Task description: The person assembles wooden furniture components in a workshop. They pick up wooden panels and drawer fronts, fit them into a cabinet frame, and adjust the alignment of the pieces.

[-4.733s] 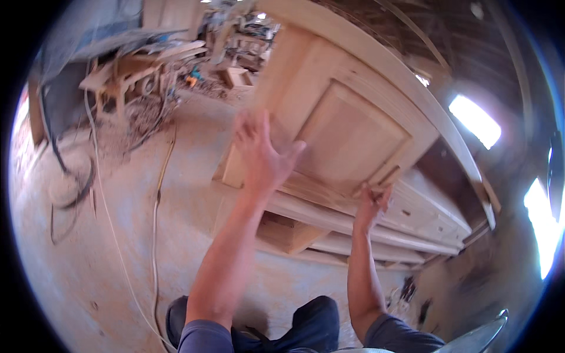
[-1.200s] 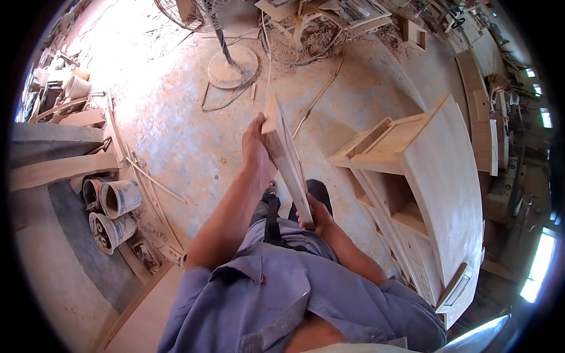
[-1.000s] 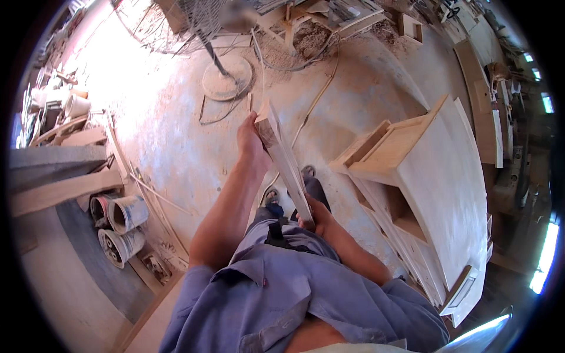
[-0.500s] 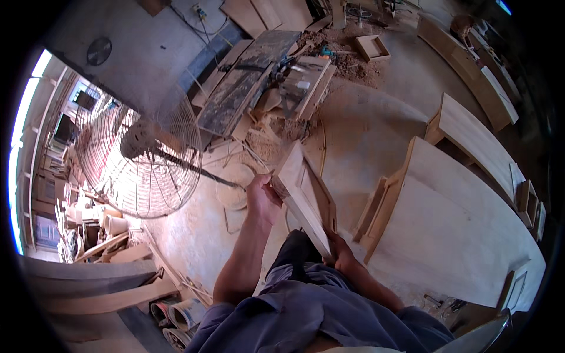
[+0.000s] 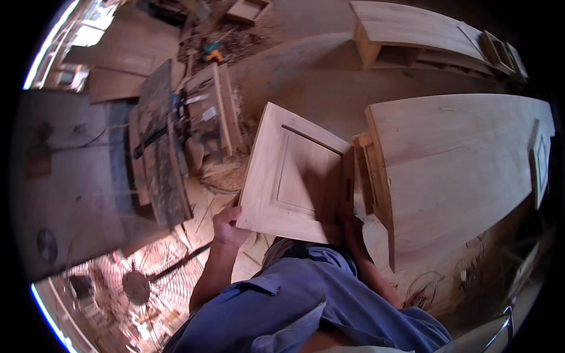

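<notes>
Turning since the previous frame, the wooden door [image 5: 297, 176] is now showing its front broadly, where it was standing closer to edge-on; the view is also swinging round, and the caged fan [image 5: 136, 287] is now sitting lower at the left. Both hands are gripping the door: the left hand [image 5: 231, 228] is clasping its left edge close to the lower corner, and the right hand [image 5: 353, 229] is holding its right side near the opposite lower corner. Shade is obscuring the right hand's fingers, so their exact placement cannot be told. As regards position, the door is being held tilted in front of the wearer's blue shirt [image 5: 265, 306], above the floor. Its recessed middle is facing up toward the camera, a shadow is crossing that area, and a dark slot [image 5: 348, 188] is showing in its right edge. To the right, a large cabinet [image 5: 465, 170] is lying with a broad pale side uppermost; the door is overlapping its end in the view, and contact cannot be confirmed. A small framed panel [image 5: 539, 162] is resting at the cabinet's far end. Beyond, a second cabinet [image 5: 424, 29] is standing well apart, and a dark stained board [image 5: 162, 147] is occupying the left side
</notes>
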Demonstrator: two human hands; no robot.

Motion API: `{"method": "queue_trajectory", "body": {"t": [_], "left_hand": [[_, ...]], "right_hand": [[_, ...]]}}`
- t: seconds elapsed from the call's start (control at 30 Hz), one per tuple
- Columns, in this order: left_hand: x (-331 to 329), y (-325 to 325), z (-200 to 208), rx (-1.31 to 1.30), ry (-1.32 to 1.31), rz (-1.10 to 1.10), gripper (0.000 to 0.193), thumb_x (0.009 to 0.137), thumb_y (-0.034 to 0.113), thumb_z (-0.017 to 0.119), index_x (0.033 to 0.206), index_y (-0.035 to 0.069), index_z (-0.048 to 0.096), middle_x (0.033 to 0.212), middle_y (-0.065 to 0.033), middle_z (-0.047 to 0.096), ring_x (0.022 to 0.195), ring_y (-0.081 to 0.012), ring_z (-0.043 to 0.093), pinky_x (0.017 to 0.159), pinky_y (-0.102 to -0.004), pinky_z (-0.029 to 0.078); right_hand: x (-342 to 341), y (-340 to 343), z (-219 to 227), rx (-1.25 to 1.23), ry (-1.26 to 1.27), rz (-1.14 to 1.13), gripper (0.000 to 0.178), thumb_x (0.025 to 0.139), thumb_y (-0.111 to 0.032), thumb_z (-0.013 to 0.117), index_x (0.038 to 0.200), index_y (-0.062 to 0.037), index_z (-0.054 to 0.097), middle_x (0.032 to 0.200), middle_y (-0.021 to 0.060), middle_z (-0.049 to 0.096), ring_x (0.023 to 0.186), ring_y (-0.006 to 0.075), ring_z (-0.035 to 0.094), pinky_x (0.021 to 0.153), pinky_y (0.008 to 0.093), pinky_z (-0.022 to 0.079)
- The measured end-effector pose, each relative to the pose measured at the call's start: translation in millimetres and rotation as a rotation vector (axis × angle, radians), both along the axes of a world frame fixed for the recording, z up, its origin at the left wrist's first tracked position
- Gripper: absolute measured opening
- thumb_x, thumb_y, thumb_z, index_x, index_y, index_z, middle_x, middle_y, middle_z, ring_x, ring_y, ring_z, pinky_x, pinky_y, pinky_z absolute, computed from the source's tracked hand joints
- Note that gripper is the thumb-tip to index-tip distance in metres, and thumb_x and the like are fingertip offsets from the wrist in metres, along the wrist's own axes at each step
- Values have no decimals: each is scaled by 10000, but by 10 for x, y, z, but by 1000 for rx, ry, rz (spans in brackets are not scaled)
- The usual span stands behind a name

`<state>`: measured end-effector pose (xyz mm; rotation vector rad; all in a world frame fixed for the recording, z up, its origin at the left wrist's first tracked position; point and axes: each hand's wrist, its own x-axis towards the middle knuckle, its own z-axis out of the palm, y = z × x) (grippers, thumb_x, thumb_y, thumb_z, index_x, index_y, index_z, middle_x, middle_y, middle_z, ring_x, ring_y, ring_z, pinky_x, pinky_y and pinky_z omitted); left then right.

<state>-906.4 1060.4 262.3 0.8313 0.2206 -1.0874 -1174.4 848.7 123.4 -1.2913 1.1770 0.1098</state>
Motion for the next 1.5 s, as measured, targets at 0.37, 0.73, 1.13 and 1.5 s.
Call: {"method": "queue_trajectory", "body": {"t": [0.37, 0.73, 1.13, 1.5], "left_hand": [[1786, -3, -355, 413, -137, -83, 336, 865, 147, 698, 1162, -10, 685, 1048, -62, 718, 965, -163, 679, 859, -327, 533], [3127, -1118, -1351, 624, -297, 371, 373, 934, 307, 746, 1096, -27, 708, 990, -71, 727, 847, -150, 680, 742, -304, 535], [4656, -2546, -1587, 369, 197, 1010, 360, 1009, 386, 626, 1138, 55, 677, 939, -47, 707, 812, -169, 678, 729, -307, 543], [6477, -2914, -1817, 481, -63, 1382, 888, 895, 254, 735, 1579, -35, 248, 1463, -246, 537, 1269, -321, 599, 1079, -368, 466]], "right_hand": [[1963, -724, 171, -392, 81, -80, 689, 841, -482, 791, 1213, 79, 649, 1035, 182, 709, 1006, 273, 660, 872, 378, 513], [4828, -2736, 785, 130, -406, 313, 687, 712, -127, 775, 1345, 19, 551, 1174, 98, 671, 1000, 191, 648, 844, 338, 543], [8968, -3070, 2056, 233, -402, 1104, 880, 607, -125, 806, 1407, 54, 486, 1257, 127, 630, 1141, 236, 620, 1021, 368, 491], [11258, -1418, 2521, -202, -532, 1946, 694, 656, -35, 733, 1322, 41, 551, 1181, 127, 650, 1101, 226, 623, 1001, 347, 480]]}}
